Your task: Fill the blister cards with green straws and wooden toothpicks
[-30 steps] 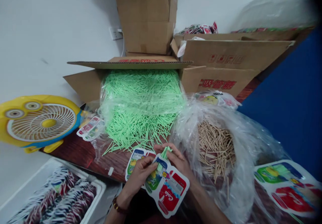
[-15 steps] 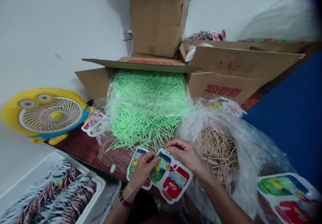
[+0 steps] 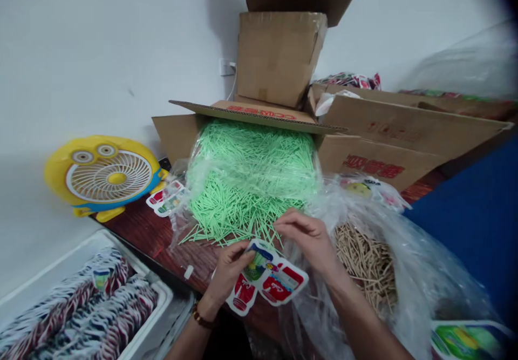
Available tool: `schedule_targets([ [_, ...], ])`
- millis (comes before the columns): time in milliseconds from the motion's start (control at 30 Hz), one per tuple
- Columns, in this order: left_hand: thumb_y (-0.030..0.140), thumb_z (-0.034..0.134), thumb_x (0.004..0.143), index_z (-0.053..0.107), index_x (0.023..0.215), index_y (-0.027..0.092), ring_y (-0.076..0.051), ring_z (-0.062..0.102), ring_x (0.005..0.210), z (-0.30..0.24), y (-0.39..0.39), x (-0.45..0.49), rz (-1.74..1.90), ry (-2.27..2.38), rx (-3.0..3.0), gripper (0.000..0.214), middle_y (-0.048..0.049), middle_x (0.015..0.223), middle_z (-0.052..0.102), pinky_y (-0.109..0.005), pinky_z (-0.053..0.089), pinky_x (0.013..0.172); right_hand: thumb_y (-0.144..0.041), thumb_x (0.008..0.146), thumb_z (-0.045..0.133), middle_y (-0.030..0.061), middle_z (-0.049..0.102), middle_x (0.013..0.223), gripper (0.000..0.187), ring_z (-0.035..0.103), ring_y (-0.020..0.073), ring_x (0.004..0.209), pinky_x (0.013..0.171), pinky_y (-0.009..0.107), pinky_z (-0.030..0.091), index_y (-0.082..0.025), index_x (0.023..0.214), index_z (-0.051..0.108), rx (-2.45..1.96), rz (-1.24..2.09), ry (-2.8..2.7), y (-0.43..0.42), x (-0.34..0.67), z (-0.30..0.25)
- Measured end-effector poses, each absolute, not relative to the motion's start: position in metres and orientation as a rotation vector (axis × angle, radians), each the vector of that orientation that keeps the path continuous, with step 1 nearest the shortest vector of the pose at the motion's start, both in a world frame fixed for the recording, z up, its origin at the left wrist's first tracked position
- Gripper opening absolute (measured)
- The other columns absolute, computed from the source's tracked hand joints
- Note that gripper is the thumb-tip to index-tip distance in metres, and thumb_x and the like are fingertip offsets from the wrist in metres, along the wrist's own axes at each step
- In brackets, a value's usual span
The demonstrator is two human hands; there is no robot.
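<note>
My left hand (image 3: 230, 271) is closed, thumb on top, on bottle-shaped candy packets (image 3: 283, 283) printed with red cola and green lemon soda bottles. They fan out below and to the right of the fingers. My right hand (image 3: 311, 241) hovers just above the packets' upper right, apart from them. Its fingertips are drawn together; whether anything thin is between them cannot be made out. Directly beyond both hands, thin green candy sticks (image 3: 246, 203) spill from a clear bag in an open cardboard box (image 3: 178, 133). Brown sticks (image 3: 366, 265) lie in another clear bag (image 3: 421, 263) right of my right forearm.
A yellow toy-shaped fan (image 3: 117, 178) stands at the left. Below it, a white foam box (image 3: 162, 300) holds rows of packets. More packets lie by the fan and at the lower right corner. Cardboard boxes (image 3: 279, 58) are stacked behind, and a blue surface (image 3: 473, 203) borders the right.
My right hand has lifted off the packet's top edge and moved up and right. The packets in my left hand have tilted and shifted slightly. The whole view has swung a little left.
</note>
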State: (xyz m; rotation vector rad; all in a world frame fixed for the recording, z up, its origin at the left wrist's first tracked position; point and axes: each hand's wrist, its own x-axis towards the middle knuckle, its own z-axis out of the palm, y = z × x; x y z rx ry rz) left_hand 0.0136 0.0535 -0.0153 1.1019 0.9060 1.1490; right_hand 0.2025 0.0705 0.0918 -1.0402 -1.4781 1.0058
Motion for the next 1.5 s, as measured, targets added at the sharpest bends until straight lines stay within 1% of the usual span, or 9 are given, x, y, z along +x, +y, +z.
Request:
schedule_targets([
  [133,0.033,0.070,0.078,0.072,0.085,0.014,-0.012,0.057,0.065,-0.022,0.059,0.006,1.201,0.902,1.013,0.020,-0.0018,0.074,0.068,-0.019,0.047,0.062,-0.032,0.078,0.067,-0.0017,0.061,0.065,0.013,0.055,0.0130,0.063,0.061,0.024,0.044,-0.019,0.077,0.068,-1.115,0.886,-1.292,0.085,0.207,0.088],
  [300,0.032,0.072,0.077,0.072,0.085,0.015,-0.011,0.059,0.063,-0.026,0.061,0.001,1.263,0.937,0.912,0.019,-0.0010,0.074,0.069,-0.019,0.047,0.061,-0.036,0.084,0.057,-0.0027,0.057,0.060,0.018,0.052,0.0135,0.055,0.053,0.024,0.042,-0.019,0.079,0.061,-1.224,0.952,-1.455,0.090,0.199,0.060],
  [467,0.031,0.071,0.078,0.071,0.085,0.015,-0.010,0.058,0.061,-0.020,0.061,0.008,1.281,0.941,0.878,0.017,0.0013,0.071,0.067,-0.018,0.047,0.060,-0.029,0.094,0.043,0.0016,0.065,0.079,0.019,0.059,0.0159,0.073,0.070,0.026,0.040,-0.022,0.089,0.060,-1.366,0.443,-2.013,0.082,0.186,0.043],
  [567,0.030,0.071,0.078,0.070,0.085,0.015,-0.010,0.059,0.063,-0.016,0.060,0.014,1.266,0.896,0.816,0.017,0.0009,0.073,0.068,-0.019,0.048,0.062,-0.030,0.097,0.037,0.0013,0.065,0.071,0.024,0.060,0.0150,0.063,0.061,0.024,0.037,-0.020,0.095,0.059,-1.492,0.311,-2.055,0.083,0.181,0.033],
  [867,0.019,0.077,0.070,0.068,0.098,0.014,-0.018,0.068,0.068,-0.014,0.055,0.014,0.979,0.729,0.617,0.031,-0.0054,0.082,0.074,-0.034,0.054,0.074,-0.035,0.097,0.035,0.0022,0.066,0.072,0.028,0.062,0.0159,0.064,0.060,0.023,0.038,-0.020,0.106,0.057,-1.542,0.350,-1.986,0.093,0.184,0.018],
  [1000,0.020,0.079,0.067,0.068,0.087,0.013,-0.016,0.066,0.061,-0.017,0.056,0.014,1.037,0.842,0.678,0.024,-0.0029,0.074,0.072,-0.027,0.052,0.062,-0.034,0.096,0.039,0.0024,0.069,0.083,0.032,0.063,0.0159,0.072,0.066,0.025,0.041,-0.021,0.122,0.051,-1.486,0.606,-1.959,0.091,0.189,0.026],
  [1133,0.024,0.078,0.067,0.069,0.081,0.012,-0.014,0.063,0.057,-0.016,0.057,0.016,0.997,0.941,0.801,0.020,-0.0009,0.066,0.070,-0.024,0.050,0.058,-0.038,0.088,0.054,-0.0005,0.067,0.081,0.022,0.059,0.0139,0.071,0.062,0.022,0.040,-0.023,0.099,0.065,-1.342,0.880,-2.079,0.088,0.199,0.028],
  [1267,0.025,0.077,0.067,0.071,0.080,0.013,-0.015,0.062,0.058,-0.017,0.056,0.022,0.971,0.960,0.865,0.020,-0.0009,0.068,0.071,-0.025,0.050,0.059,-0.034,0.084,0.058,-0.0043,0.058,0.066,0.016,0.050,0.0099,0.060,0.054,0.019,0.035,-0.019,0.083,0.064,-1.299,1.076,-1.988,0.087,0.208,0.021],
  [1500,0.026,0.078,0.067,0.070,0.095,0.015,-0.018,0.066,0.064,-0.014,0.050,0.034,0.891,0.931,0.903,0.031,-0.0020,0.075,0.073,-0.026,0.051,0.061,-0.028,0.081,0.058,-0.0042,0.055,0.066,0.012,0.047,0.0093,0.061,0.055,0.019,0.034,-0.017,0.077,0.062,-1.314,1.136,-1.815,0.080,0.218,0.017],
])
